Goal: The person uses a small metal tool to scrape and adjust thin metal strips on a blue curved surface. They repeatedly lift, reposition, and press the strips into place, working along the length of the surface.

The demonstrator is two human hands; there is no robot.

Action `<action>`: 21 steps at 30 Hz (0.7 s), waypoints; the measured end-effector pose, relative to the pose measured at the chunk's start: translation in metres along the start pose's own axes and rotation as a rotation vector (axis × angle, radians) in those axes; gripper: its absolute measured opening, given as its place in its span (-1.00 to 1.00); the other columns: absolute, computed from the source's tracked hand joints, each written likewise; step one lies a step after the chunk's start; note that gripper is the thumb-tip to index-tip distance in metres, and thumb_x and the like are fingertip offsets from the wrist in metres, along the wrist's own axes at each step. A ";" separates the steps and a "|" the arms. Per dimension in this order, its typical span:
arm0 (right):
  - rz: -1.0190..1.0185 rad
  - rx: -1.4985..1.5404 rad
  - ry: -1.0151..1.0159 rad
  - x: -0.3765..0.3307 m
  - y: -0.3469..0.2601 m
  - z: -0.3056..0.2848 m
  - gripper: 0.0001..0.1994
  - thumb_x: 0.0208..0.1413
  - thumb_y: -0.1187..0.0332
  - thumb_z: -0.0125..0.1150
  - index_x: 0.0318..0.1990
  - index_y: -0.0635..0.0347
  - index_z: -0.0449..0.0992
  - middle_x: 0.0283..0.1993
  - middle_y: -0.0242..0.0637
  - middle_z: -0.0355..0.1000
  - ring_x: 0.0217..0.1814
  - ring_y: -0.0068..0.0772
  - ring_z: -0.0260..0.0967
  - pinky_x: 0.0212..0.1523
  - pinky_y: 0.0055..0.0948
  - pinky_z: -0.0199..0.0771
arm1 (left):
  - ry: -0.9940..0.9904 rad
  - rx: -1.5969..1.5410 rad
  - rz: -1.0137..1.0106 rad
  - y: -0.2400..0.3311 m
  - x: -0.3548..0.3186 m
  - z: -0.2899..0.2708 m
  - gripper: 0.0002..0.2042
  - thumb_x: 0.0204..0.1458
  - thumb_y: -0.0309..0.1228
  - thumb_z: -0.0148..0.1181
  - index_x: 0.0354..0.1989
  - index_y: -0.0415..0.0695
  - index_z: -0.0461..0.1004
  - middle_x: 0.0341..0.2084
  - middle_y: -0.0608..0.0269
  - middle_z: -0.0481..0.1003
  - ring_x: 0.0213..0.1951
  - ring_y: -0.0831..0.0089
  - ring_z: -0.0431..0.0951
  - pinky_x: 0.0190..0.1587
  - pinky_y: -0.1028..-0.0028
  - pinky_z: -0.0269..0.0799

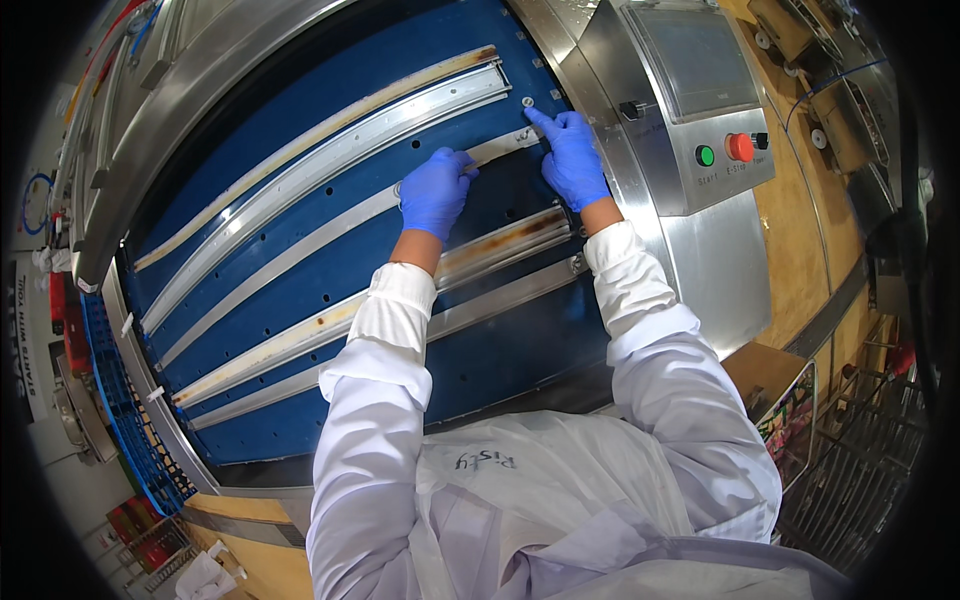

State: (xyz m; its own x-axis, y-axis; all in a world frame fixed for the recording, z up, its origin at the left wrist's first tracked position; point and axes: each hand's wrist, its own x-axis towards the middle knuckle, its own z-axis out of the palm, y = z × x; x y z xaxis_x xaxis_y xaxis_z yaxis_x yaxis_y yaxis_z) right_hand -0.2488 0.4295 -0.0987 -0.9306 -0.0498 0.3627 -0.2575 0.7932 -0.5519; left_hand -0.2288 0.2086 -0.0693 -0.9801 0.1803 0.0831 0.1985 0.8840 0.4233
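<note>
Two hands in blue gloves are seen reaching up from white sleeves (640, 330) onto a blue belt (300, 250) inside a steel machine. The left hand (435, 190) is laid on a long curved metal rail (300, 265) that runs slantwise across the belt; its fingers are curled down over the rail's upper stretch, though whether the rail is actually gripped or only pressed cannot be told. The right hand (572, 155) is placed just beside the rail's far end, close to the belt's right edge. Its forefinger is stretched out and pointed at a small round washer (527, 101), which it touches or nearly touches; the other fingers are folded in loosely and nothing is seen held in them.

Above this rail a broader grooved rail (330, 160) is fixed, with a stained strip lying along its upper edge. Below the hands two further rails (330, 320) are mounted, the upper one marked with brown rust-like stains. Small holes are scattered across the belt between the rails.

To the right, a steel control box (690, 160) is set against the machine, bearing a grey screen (695, 60), a green button (705, 155) and a red button (739, 147). A blue plastic crate (120, 400) is seen at the left edge, and a wire rack (850, 480) at the lower right.
</note>
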 end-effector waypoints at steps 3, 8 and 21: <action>-0.053 -0.038 -0.013 0.003 -0.001 -0.002 -0.81 -0.02 0.43 0.19 -0.20 0.13 0.56 -0.14 -0.12 0.36 -0.09 0.01 0.33 -0.02 -0.17 0.36 | 0.007 -0.024 -0.008 0.000 -0.001 -0.001 -0.80 0.07 -0.24 0.20 -0.18 0.02 0.59 -0.27 0.20 0.53 -0.20 0.10 0.56 -0.18 0.19 0.46; 0.028 -0.117 -0.163 0.019 -0.019 -0.012 -0.71 0.02 0.11 0.30 -0.22 0.11 0.60 -0.22 -0.17 0.41 -0.10 -0.02 0.34 -0.03 -0.16 0.37 | 0.028 -0.056 -0.011 -0.004 -0.003 0.000 -0.83 0.06 -0.27 0.20 -0.19 0.05 0.59 -0.25 0.21 0.52 -0.21 0.10 0.56 -0.19 0.20 0.46; -0.046 0.344 -0.444 0.052 0.023 0.001 -0.74 -0.09 0.41 0.41 -0.18 0.11 0.61 -0.23 -0.30 0.46 -0.18 -0.32 0.42 0.06 -0.34 0.36 | 0.012 -0.090 -0.001 -0.008 -0.001 0.003 -0.81 0.07 -0.15 0.21 -0.19 0.15 0.58 -0.22 0.34 0.51 -0.18 0.18 0.56 -0.14 0.23 0.48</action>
State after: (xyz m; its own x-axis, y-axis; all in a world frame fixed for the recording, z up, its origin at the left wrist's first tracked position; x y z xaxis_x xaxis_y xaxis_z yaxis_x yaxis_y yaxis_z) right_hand -0.3034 0.4450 -0.0930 -0.9176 -0.3889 0.0825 -0.3010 0.5440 -0.7832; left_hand -0.2294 0.2022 -0.0755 -0.9804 0.1736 0.0933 0.1969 0.8419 0.5024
